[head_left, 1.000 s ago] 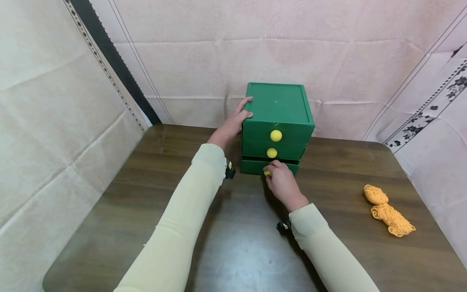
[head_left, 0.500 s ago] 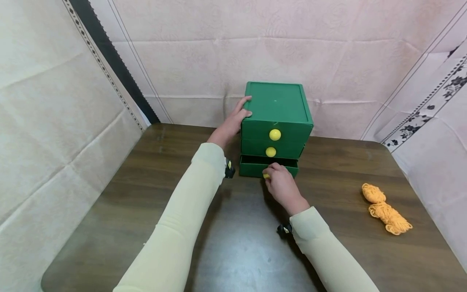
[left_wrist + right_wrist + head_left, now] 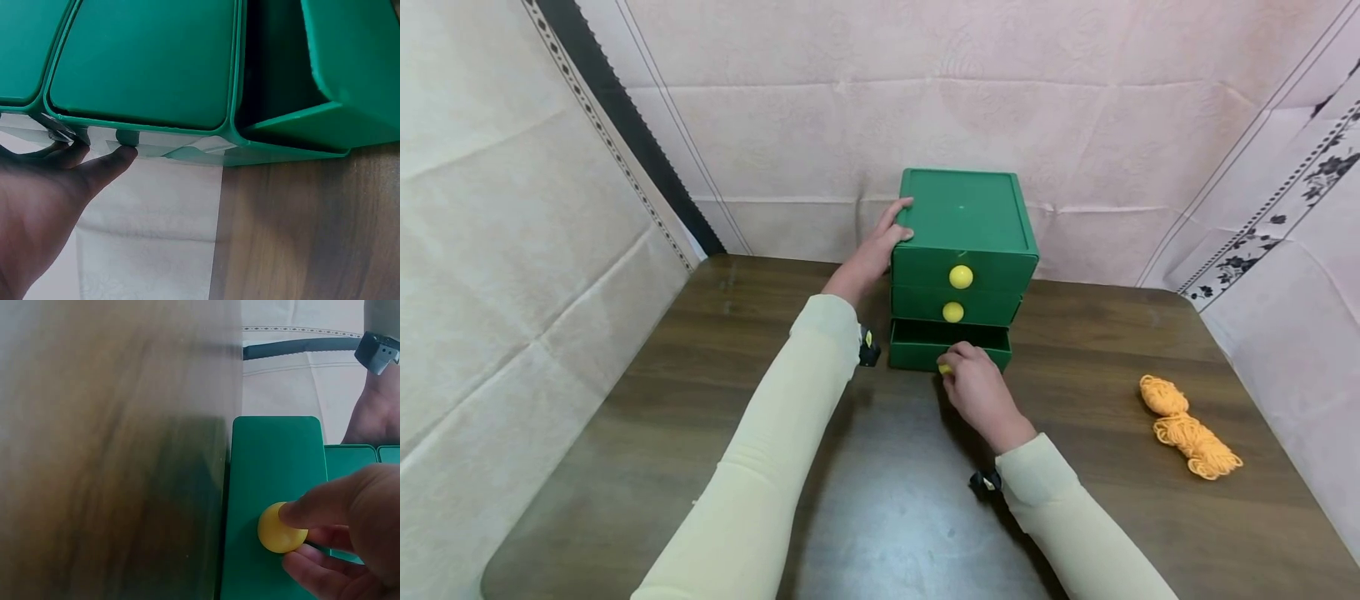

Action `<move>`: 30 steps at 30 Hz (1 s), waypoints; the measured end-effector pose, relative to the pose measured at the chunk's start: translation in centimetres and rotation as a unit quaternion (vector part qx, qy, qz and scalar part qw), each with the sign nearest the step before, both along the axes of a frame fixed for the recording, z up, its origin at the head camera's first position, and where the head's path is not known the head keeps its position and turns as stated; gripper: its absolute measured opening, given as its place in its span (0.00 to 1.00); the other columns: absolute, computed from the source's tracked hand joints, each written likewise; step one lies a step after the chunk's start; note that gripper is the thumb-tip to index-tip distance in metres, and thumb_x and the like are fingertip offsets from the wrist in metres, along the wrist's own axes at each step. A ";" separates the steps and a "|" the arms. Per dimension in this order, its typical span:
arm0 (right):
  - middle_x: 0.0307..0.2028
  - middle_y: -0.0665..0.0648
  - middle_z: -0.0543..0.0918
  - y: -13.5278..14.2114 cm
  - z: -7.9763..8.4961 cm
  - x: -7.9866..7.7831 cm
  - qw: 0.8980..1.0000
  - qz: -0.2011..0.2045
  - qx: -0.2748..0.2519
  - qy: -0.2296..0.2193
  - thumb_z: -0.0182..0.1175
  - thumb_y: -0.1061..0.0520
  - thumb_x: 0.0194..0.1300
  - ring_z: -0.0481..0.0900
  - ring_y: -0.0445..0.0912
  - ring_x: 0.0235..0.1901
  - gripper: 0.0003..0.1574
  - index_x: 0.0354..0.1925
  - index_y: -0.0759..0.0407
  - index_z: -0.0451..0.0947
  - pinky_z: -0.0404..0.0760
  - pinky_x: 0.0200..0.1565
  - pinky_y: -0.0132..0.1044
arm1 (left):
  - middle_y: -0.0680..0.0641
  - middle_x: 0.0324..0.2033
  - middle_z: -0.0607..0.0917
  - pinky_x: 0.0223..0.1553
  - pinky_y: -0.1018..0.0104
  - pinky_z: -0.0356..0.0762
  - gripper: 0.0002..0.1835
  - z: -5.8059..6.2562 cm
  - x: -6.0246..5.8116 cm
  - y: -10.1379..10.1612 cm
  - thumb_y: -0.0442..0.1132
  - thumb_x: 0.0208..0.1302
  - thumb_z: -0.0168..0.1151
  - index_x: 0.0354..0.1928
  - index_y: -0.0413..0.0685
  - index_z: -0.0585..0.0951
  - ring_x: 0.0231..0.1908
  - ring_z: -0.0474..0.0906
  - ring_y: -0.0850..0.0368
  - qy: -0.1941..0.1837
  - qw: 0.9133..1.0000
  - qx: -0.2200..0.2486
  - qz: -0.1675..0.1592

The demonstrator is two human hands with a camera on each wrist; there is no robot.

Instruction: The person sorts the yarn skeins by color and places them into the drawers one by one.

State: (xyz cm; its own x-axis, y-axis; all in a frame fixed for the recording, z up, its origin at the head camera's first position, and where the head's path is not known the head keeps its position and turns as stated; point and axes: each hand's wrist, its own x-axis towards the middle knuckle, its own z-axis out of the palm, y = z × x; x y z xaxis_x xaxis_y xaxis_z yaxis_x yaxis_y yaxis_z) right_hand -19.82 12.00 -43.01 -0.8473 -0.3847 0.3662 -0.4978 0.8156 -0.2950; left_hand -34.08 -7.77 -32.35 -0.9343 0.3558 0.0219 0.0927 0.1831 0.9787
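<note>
A green three-drawer cabinet (image 3: 966, 212) with round yellow knobs stands at the back of the table. Its bottom drawer (image 3: 913, 357) is pulled partway out, and the part of its inside that shows is dark. My right hand (image 3: 981, 392) pinches the yellow knob (image 3: 278, 532) of that drawer between thumb and fingers. Against the cabinet's left side rests my left hand (image 3: 872, 257), fingers extended, fingertips at the top edge. In the left wrist view, its fingers (image 3: 112, 169) touch clear tape along the side wall. Both upper drawers are closed.
A twisted skein of orange yarn (image 3: 1195, 433) lies on the brown wooden table (image 3: 700, 450) at the right. Pale patterned cloth (image 3: 790, 125) hangs behind and beside the table, close to the cabinet's back.
The bottom drawer has slid further out toward me, with my right hand moving along on its knob. My left hand stays on the cabinet's side. The view has shifted slightly.
</note>
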 end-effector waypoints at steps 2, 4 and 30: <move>0.42 0.58 0.81 0.0 -0.1 0.1 1.000 -0.001 0.001 0.000 0.66 0.65 0.58 0.78 0.52 0.42 0.10 0.41 0.62 0.85 0.81 0.47 0.45 | 0.56 0.76 0.42 0.68 0.42 0.54 0.33 0.3 0.2 0.0 0.48 0.67 0.41 0.73 0.76 0.51 0.73 0.47 0.49 -0.006 1.000 0.001 -0.004; 0.42 0.58 0.81 0.0 -0.1 0.2 1.000 -0.001 0.002 0.000 0.66 0.64 0.58 0.78 0.52 0.42 0.10 0.40 0.62 0.85 0.81 0.47 0.44 | 0.54 0.76 0.42 0.68 0.43 0.55 0.33 1.0 0.9 -0.1 0.47 0.67 0.41 0.74 0.73 0.50 0.73 0.47 0.48 -0.012 1.000 0.002 -0.008; 0.41 0.57 0.82 -0.3 -0.2 2.1 1.000 -0.004 0.008 0.014 0.68 0.65 0.56 0.78 0.51 0.41 0.09 0.39 0.61 0.85 0.81 0.47 0.42 | 0.55 0.76 0.45 0.67 0.41 0.54 0.32 -0.4 -0.2 0.1 0.50 0.65 0.43 0.71 0.80 0.53 0.72 0.48 0.48 0.003 1.000 0.010 0.009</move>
